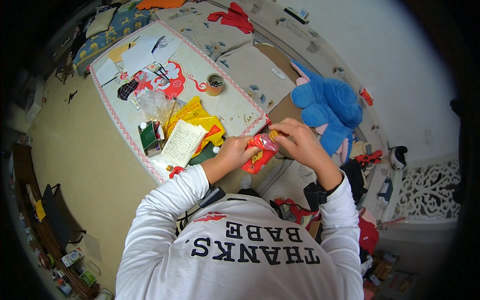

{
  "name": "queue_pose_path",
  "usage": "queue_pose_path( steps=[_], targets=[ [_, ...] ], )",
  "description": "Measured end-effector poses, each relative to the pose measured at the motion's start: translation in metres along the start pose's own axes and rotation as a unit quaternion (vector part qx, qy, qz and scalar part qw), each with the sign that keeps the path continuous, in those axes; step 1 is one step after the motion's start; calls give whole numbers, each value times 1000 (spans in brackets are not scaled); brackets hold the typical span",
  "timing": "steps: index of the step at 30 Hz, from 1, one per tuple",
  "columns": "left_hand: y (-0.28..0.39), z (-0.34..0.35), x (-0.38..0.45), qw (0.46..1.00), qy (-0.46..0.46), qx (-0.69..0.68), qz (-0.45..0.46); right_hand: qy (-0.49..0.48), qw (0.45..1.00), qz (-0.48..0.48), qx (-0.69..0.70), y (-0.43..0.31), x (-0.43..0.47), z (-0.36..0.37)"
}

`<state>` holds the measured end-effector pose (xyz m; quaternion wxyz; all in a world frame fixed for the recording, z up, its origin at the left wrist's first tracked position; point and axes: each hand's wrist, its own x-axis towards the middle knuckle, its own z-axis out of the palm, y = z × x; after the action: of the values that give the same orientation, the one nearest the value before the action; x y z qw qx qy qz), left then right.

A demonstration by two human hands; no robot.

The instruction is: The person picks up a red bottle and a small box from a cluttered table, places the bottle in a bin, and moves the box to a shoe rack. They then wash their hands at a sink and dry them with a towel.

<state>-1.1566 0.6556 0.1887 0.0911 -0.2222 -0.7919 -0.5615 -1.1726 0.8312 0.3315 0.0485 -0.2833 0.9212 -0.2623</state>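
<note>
My left hand (233,152) is wrapped around a plastic bottle (258,160) with a red label, holding it tilted just off the table's near corner. The fingertips of my right hand (300,140) pinch the orange-yellow cap (274,135) at the bottle's neck; whether the cap is loose cannot be told. Left of my left hand lies a small open notebook (183,143) with handwriting, leaning on a yellow plastic bag (198,116). A white cap (216,149) on a dark green item shows beside my left wrist. Another red item with an orange cap (170,168) is partly hidden by my sleeve.
On the table (240,112) stand a round tin (215,84), a green box (148,135), a clear plastic bag (153,103) and papers (138,54). A blue plush toy (330,101) and a white remote (278,73) rest on the sofa (258,71) to the right.
</note>
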Motion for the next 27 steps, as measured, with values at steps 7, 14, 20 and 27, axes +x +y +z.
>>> queue_pose_path(
  steps=[7,14,20,27],
  targets=[
    [-3,3,-1,1000,-18,-4,-3,-24,999,-37,19,4,-4,-3],
    [-6,0,3,998,-43,44,16,2,999,-4,-37,4,-5,1],
    [-4,-2,10,995,-31,82,56,47,966,75,-242,12,-3,21],
    [6,-27,21,970,-237,-52,-6,57,960,-167,-218,13,-3,13]
  ],
)
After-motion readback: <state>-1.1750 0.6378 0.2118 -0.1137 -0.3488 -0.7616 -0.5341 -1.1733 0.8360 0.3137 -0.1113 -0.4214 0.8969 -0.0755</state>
